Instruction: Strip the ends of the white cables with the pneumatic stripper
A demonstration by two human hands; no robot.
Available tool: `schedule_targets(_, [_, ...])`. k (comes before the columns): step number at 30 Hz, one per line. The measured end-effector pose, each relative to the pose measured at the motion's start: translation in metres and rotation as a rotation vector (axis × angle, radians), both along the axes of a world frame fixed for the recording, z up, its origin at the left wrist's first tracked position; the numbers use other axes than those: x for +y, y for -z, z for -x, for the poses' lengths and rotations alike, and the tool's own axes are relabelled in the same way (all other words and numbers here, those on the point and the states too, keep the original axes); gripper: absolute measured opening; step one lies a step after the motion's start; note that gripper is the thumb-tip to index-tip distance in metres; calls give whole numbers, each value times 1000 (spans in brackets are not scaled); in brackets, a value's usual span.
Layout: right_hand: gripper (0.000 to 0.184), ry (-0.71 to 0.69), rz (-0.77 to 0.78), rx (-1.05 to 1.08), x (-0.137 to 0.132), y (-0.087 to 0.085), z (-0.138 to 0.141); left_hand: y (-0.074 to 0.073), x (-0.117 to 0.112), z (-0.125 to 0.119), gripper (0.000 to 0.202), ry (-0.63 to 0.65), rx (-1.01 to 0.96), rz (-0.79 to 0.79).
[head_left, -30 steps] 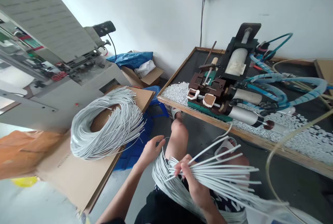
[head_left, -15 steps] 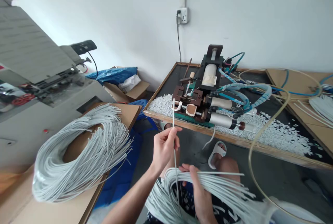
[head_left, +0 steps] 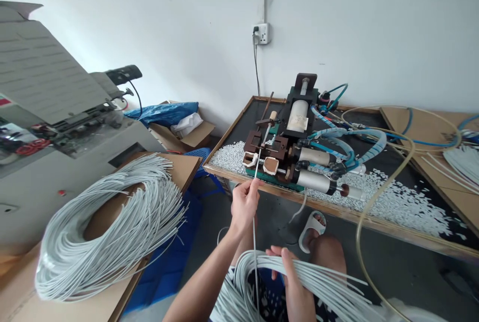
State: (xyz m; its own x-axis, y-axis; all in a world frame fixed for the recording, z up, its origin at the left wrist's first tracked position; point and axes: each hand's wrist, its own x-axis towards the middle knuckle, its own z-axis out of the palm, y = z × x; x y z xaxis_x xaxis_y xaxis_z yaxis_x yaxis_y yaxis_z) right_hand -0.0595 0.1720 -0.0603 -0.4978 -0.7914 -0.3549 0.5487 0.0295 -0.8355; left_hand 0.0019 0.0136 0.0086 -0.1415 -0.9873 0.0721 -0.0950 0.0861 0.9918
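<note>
Pinched in my left hand is a single white cable. Its upper end reaches between the jaws of a pneumatic wire stripping machine, and its lower part hangs down past my wrist to my lap. My right hand is wrapped round a bundle of white cables, thumb on top. The bundle curves across my lap, its loose ends fanning out to the right. White padding surrounds the two front pads of the machine.
Small white offcuts cover much of the wood-edged bench. Blue air hoses and a yellowish tube loop at the right. A large cable coil lies on cardboard at the left, beside a grey machine.
My left hand has moved forward and up, carrying the cable's end from in front of the left pad to between the machine's jaws. My right hand keeps holding the bundle.
</note>
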Motion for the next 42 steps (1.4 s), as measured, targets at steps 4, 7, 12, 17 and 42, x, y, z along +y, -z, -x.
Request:
schedule_targets(4, [52, 0, -3, 6, 3, -4, -2, 2, -2, 0, 52, -37, 43, -18])
schedule_targets(7, [51, 19, -21, 41, 5, -4, -4, 3, -4, 0, 54, -36, 50, -36])
schedule_targets(12, [50, 26, -38, 29, 7, 1, -7, 4, -5, -1, 56, -17, 78, -37])
schedule_targets(17, [47, 26, -19, 72, 8, 6, -9, -1, -7, -2, 55, 0, 78, -35])
schedule_targets(42, [48, -613, 209, 418, 6, -60, -17, 97, 46, -171, 42, 8, -917, -378])
